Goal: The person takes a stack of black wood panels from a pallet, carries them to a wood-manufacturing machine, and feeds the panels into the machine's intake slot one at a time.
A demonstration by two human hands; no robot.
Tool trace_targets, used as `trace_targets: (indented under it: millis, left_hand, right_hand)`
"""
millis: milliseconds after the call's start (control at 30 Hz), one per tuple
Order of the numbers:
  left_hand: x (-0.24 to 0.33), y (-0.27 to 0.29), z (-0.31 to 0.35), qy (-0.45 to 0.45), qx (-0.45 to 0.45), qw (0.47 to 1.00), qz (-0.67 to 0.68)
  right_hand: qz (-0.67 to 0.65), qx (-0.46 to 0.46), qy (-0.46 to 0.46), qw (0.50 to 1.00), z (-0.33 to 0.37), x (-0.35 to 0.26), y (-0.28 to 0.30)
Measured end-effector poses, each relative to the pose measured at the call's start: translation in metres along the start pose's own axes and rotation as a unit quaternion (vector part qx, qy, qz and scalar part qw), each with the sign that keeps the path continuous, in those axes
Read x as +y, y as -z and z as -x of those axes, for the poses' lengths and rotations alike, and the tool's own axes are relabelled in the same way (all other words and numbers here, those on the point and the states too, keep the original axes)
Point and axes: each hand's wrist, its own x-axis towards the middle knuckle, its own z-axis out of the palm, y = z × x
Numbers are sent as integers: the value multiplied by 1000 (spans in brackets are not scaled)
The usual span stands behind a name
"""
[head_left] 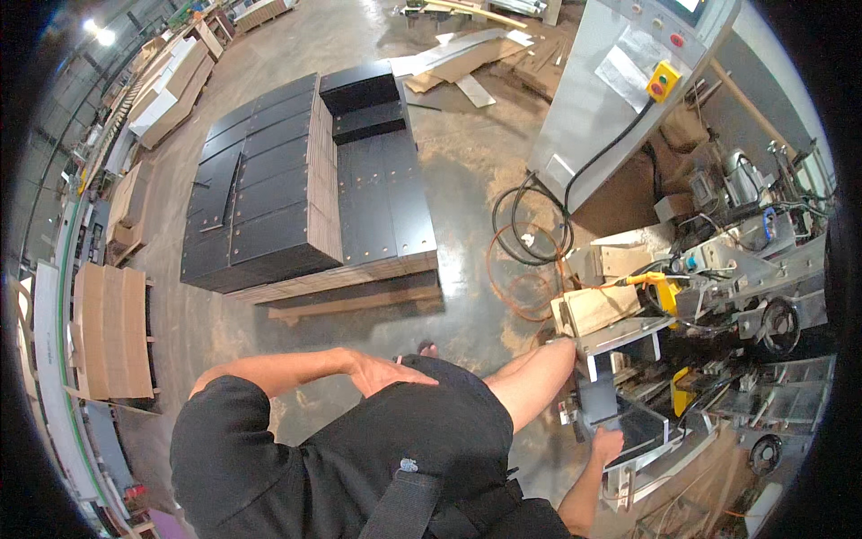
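My left hand (386,373) lies flat on my black shorts at the thigh, its fingers stretched out and holding nothing. Low on the right, my right hand (608,444) is closed at the near end of a dark panel (642,427) in the machine's metal frame. What its fingers hold, if anything, is hidden. My bare knee comes close to a light wooden block (602,308), which rests at the machine's edge. Beside that block is a yellow air gun (660,289).
Stacked black panels (283,189) with drilled holes stand on the floor ahead. Coiled hoses (530,220) lie by a grey control cabinet (593,99). Cardboard scraps (467,58) lie farther back. A brown board stack (112,332) stands at left, and machine handwheels (779,325) sit at right.
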Motion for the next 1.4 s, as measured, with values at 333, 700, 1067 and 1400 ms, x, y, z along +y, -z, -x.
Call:
trace_targets:
  millis: [333, 700, 1067, 1400]
  left_hand:
    - [7, -11, 4, -13, 11, 999, 38]
    - [13, -23, -1, -6, 14, 999, 29]
    - [15, -27, 2, 12, 24, 1000, 16]
    - [12, -28, 12, -5, 44, 999, -6]
  right_hand:
    - [6, -4, -5, 1000, 1, -1, 0]
    - [-19, -2, -4, 1000, 0, 0, 3]
    - [-27, 23, -1, 999, 1, 6, -1]
    - [-19, 28, -12, 999, 3, 13, -12]
